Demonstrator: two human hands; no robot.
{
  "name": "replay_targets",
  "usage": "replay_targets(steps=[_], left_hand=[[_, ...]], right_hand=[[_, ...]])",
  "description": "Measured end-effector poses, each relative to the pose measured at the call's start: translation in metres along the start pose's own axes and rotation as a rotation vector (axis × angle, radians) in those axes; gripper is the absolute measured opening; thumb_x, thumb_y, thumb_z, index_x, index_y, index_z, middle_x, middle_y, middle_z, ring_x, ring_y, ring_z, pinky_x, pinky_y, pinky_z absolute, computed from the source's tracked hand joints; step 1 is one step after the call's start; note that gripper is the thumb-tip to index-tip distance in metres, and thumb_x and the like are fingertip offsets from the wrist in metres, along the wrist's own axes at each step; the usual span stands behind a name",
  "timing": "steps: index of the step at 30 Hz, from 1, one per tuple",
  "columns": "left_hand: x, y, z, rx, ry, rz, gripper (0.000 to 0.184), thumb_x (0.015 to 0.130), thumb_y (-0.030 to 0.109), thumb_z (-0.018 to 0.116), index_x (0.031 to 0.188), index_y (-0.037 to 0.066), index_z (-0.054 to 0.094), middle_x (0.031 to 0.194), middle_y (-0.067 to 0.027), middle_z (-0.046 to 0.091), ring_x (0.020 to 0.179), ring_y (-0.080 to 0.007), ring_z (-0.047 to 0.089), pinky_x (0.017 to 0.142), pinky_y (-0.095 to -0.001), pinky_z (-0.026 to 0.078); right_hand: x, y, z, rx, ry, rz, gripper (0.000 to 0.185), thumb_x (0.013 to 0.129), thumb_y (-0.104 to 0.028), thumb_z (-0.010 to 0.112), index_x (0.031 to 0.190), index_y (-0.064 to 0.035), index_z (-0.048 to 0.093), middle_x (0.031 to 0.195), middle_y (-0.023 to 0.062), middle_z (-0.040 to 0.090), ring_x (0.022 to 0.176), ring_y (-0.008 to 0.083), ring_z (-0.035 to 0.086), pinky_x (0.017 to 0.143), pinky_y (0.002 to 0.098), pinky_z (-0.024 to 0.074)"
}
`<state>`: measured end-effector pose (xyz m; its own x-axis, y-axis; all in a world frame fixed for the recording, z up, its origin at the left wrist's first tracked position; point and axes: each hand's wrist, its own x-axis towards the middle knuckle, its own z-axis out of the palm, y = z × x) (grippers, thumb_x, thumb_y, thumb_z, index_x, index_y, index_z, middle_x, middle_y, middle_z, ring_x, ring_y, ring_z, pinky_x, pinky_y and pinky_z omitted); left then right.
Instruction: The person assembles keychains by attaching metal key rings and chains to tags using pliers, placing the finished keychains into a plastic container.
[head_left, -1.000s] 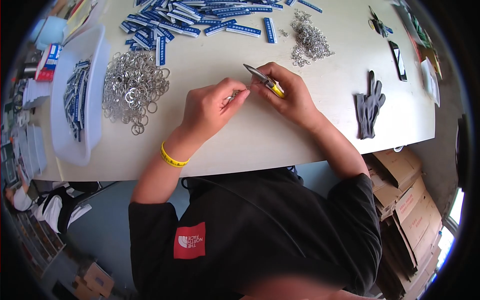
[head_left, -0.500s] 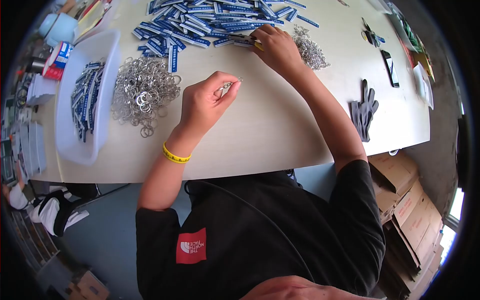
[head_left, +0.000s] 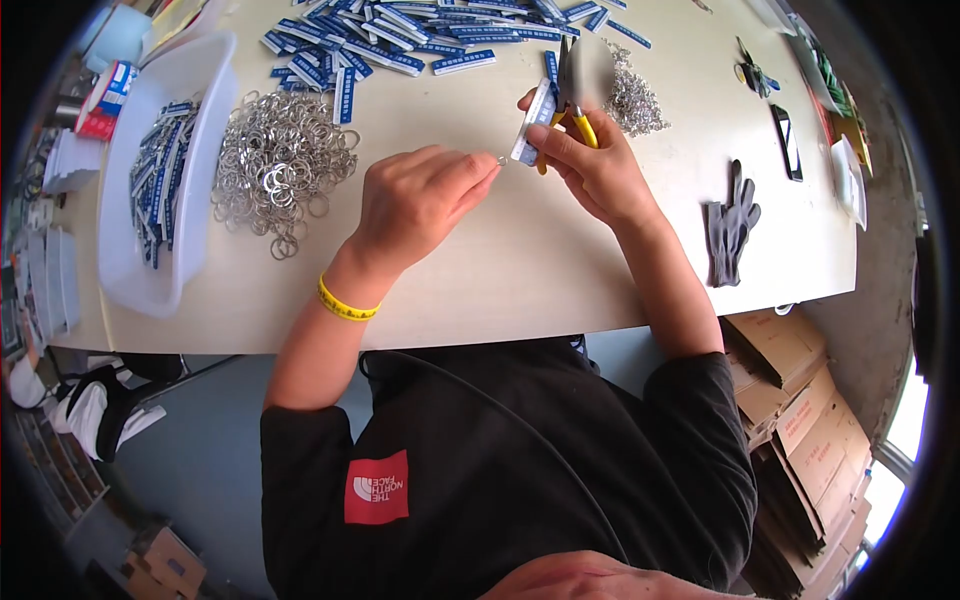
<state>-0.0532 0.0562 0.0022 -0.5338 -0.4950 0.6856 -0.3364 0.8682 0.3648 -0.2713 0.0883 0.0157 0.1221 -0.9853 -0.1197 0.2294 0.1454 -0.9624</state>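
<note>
Between the thumb and finger of my left hand (head_left: 425, 200) is a small metal link (head_left: 502, 160), its other parts hidden by the fingers. My right hand (head_left: 590, 165) holds yellow-handled pliers (head_left: 565, 90), jaws pointing up the table, and also pinches a blue and white tag (head_left: 535, 120). The tag's lower end is close to the link; whether they touch I cannot tell. Silver rings (head_left: 280, 165) are heaped left of my left hand. Small metal links and chain pieces (head_left: 635, 95) are piled beyond my right hand. Many blue tags (head_left: 400, 35) lie scattered at the table's far side.
A white plastic bin (head_left: 205, 180) with tags stands at the left. On the right lie a grey glove (head_left: 733, 225), a black phone (head_left: 787, 140) and another tool (head_left: 757, 75). Flattened cardboard boxes (head_left: 810, 430) are stacked below the table's right edge.
My right hand reached to the tag pile and came back toward my left hand, now with a tag as well as the pliers. My left hand stayed near the same place, its fingers turned slightly.
</note>
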Motion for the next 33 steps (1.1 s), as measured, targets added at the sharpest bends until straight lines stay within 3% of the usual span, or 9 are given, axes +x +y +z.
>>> replay_targets(steps=[2,8,14,26,29,33], left_hand=[[-0.001,0.001,-0.001,0.007,-0.026,0.012,0.015,0.080,0.009,0.076,0.089,0.010,0.065,0.070,-0.0008,0.065,0.061,-0.0184,0.064,0.051,-0.0307,0.050],[-0.003,-0.005,0.003,0.017,-0.064,0.089,0.016,0.079,0.009,0.076,0.090,0.010,0.066,0.070,-0.0011,0.065,0.061,-0.0186,0.064,0.051,-0.0306,0.050],[-0.003,-0.004,0.004,-0.043,-0.057,0.033,0.014,0.080,0.010,0.076,0.090,0.011,0.065,0.069,-0.0011,0.064,0.060,-0.0192,0.064,0.051,-0.0309,0.049],[-0.005,-0.009,0.010,0.041,-0.094,-0.130,0.013,0.084,0.012,0.074,0.084,0.012,0.061,0.061,-0.0019,0.061,0.055,-0.0191,0.062,0.049,-0.0317,0.047],[-0.005,-0.008,0.009,0.045,-0.104,-0.118,0.013,0.083,0.012,0.074,0.085,0.012,0.061,0.063,-0.0017,0.062,0.057,-0.0193,0.063,0.050,-0.0317,0.048],[-0.006,-0.010,0.011,0.051,-0.086,-0.022,0.013,0.081,0.011,0.075,0.086,0.011,0.062,0.066,-0.0015,0.063,0.059,-0.0200,0.064,0.051,-0.0317,0.050]], right_hand=[[-0.001,0.001,0.000,-0.171,0.010,-0.041,0.032,0.091,-0.012,0.071,0.122,-0.0052,0.062,0.094,0.0011,0.064,0.082,0.0102,0.060,0.071,0.0244,0.0463],[-0.005,0.002,0.003,-0.148,0.009,-0.078,0.030,0.091,-0.013,0.072,0.120,-0.0065,0.064,0.095,-0.0018,0.065,0.084,0.0064,0.058,0.074,0.0229,0.0468],[-0.002,0.009,0.003,-0.078,0.066,-0.177,0.029,0.090,-0.008,0.072,0.118,-0.0060,0.066,0.098,-0.0007,0.066,0.082,0.0070,0.057,0.074,0.0240,0.0461],[0.007,0.012,-0.017,0.219,0.021,0.122,0.037,0.089,-0.017,0.074,0.121,-0.0043,0.061,0.107,0.0061,0.068,0.082,0.0118,0.057,0.073,0.0260,0.0465],[0.009,0.022,-0.022,0.124,0.005,0.051,0.032,0.089,-0.017,0.073,0.116,-0.0028,0.062,0.102,0.0052,0.068,0.086,0.0120,0.059,0.076,0.0264,0.0482],[-0.001,0.008,-0.004,-0.241,0.026,-0.142,0.023,0.091,-0.016,0.070,0.109,-0.0034,0.065,0.094,0.0015,0.067,0.087,0.0101,0.060,0.079,0.0264,0.0488]])
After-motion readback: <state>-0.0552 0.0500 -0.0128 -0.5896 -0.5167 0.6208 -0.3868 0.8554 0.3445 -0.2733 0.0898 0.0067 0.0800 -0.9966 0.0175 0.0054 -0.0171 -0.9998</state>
